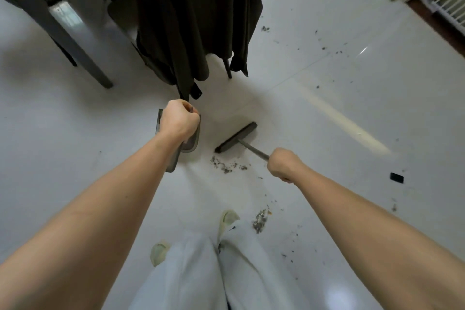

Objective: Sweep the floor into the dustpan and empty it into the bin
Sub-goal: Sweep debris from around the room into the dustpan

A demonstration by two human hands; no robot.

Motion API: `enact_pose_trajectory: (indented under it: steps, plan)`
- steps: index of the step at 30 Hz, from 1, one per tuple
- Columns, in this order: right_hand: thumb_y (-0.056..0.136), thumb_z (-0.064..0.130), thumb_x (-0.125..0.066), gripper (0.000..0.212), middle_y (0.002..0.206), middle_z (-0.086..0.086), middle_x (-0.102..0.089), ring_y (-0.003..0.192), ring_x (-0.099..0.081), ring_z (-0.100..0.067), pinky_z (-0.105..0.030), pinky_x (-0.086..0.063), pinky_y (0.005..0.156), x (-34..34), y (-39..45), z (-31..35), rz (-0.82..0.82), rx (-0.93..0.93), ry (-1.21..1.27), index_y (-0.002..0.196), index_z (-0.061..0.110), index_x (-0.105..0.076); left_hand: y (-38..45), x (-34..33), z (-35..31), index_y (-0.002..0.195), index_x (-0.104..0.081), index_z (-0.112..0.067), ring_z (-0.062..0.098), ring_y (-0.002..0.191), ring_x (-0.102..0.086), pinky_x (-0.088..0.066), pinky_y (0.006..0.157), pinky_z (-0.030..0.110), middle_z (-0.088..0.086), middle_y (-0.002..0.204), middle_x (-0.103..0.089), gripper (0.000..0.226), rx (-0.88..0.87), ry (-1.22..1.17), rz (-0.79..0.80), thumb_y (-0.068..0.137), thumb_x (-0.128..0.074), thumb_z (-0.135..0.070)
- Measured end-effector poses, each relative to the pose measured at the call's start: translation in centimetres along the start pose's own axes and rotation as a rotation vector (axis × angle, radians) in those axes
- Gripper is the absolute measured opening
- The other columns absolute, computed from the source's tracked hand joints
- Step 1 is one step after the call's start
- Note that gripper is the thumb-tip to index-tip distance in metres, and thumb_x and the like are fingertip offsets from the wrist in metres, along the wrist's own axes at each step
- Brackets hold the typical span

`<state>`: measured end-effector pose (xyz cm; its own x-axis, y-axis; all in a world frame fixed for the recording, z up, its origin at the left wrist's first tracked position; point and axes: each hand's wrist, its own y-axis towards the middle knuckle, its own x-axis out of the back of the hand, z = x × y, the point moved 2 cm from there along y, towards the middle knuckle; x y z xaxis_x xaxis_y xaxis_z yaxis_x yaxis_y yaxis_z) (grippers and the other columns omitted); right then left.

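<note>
Grey dustpan gripped by left hand fingers, right hand fingers curled round broom

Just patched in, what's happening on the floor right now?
A person is mid-sweep on a white tiled floor. The left hand grips the handle of a grey dustpan held low by a chair draped with dark cloth. The right hand grips the broom, whose head rests on the tiles just beyond a small pile of debris. More debris lies scattered near the feet and farther out to the right. No bin is in view.
</note>
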<state>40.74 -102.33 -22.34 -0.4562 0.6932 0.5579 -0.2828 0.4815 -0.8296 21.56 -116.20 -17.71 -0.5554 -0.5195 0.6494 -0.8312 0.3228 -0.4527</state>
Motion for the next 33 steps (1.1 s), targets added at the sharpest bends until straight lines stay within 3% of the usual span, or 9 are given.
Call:
enact_pose_trajectory:
  steps: [2,4,8,10,13,17,23,28,33]
  plan:
    - [0.095,0.01,-0.04,0.035,0.112,-0.018,-0.06,0.097,-0.063,-0.033,-0.035,-0.048,0.067,-0.9,0.3,0.9,-0.029,0.029,0.025,0.128,0.004,-0.051,0.2,0.1,0.1,0.085,-0.065,-0.009,0.025,0.066,-0.055,-0.043,0.052,0.026,0.004,0.076,-0.059,0.024,0.002,-0.013,0.01,0.083,-0.044,0.003]
    - [0.095,0.01,-0.039,0.039,0.122,-0.017,-0.058,0.106,-0.06,-0.034,-0.037,-0.05,0.075,-1.5,0.8,2.1,-0.049,0.072,0.029,0.133,0.006,-0.049,0.3,0.0,0.6,0.08,-0.063,-0.013,0.025,0.07,-0.055,-0.044,0.055,0.027,-0.001,0.076,-0.057,0.026,0.004,-0.013,0.01,0.083,-0.044,0.004]
    - [0.094,0.007,-0.04,0.036,0.122,-0.016,-0.057,0.108,-0.059,-0.032,-0.036,-0.047,0.075,-3.2,1.7,4.6,0.037,0.123,-0.013,0.129,0.004,-0.051,0.1,-0.3,1.9,0.072,-0.06,-0.022,0.026,0.077,-0.059,-0.053,0.069,0.036,-0.004,0.077,-0.057,0.03,0.02,0.007,-0.014,0.081,-0.046,0.003]
    - [0.093,0.003,-0.04,0.037,0.123,-0.014,-0.056,0.109,-0.058,-0.03,-0.036,-0.047,0.078,-4.5,1.3,4.4,0.067,0.122,-0.088,0.128,0.005,-0.051,-0.4,-0.6,2.2,0.072,-0.059,-0.021,0.023,0.071,-0.058,-0.052,0.067,0.034,-0.004,0.074,-0.057,0.03,0.022,0.017,-0.007,0.08,-0.044,0.003]
    - [0.092,0.002,-0.04,0.038,0.123,-0.011,-0.057,0.11,-0.057,-0.028,-0.035,-0.046,0.081,-5.7,0.2,2.0,0.038,0.11,-0.191,0.127,0.007,-0.052,-0.9,-0.7,2.0,0.076,-0.062,-0.017,0.023,0.068,-0.055,-0.046,0.064,0.03,-0.005,0.07,-0.055,0.028,0.019,0.039,0.009,0.079,-0.043,0.003]
    - [0.091,0.004,-0.043,0.039,0.125,-0.008,-0.057,0.112,-0.057,-0.025,-0.035,-0.048,0.087,-5.2,-1.5,-1.9,0.01,0.035,-0.257,0.128,0.011,-0.053,-1.8,-0.4,1.1,0.076,-0.063,-0.015,0.03,0.077,-0.059,-0.052,0.073,0.036,0.003,0.073,-0.058,0.024,0.023,0.045,0.037,0.079,-0.044,0.0]
    - [0.093,0.004,-0.041,0.034,0.118,-0.007,-0.06,0.102,-0.059,-0.024,-0.031,-0.047,0.077,-3.4,-3.9,-4.8,-0.115,-0.004,-0.206,0.123,0.011,-0.056,-3.1,-1.4,-1.6,0.091,-0.067,-0.006,0.022,0.055,-0.057,-0.049,0.061,0.029,0.009,0.081,-0.061,0.022,-0.029,0.073,0.064,0.085,-0.046,-0.004]
    - [0.094,0.007,-0.042,0.036,0.12,-0.01,-0.059,0.108,-0.059,-0.028,-0.034,-0.048,0.08,-2.7,-2.0,-4.8,-0.119,-0.003,-0.07,0.127,0.012,-0.053,-3.5,-3.8,-2.5,0.093,-0.068,-0.004,0.028,0.068,-0.061,-0.056,0.068,0.039,0.003,0.077,-0.059,0.022,-0.048,0.085,0.118,0.086,-0.047,-0.002]
    - [0.095,0.007,-0.04,0.036,0.119,-0.011,-0.058,0.108,-0.059,-0.028,-0.034,-0.047,0.075,-3.4,1.2,-4.2,-0.071,-0.009,0.051,0.128,0.009,-0.053,-3.3,-5.9,-2.8,0.087,-0.068,-0.006,0.03,0.073,-0.058,-0.053,0.069,0.036,0.001,0.072,-0.058,0.025,-0.057,0.117,0.153,0.081,-0.045,0.003]
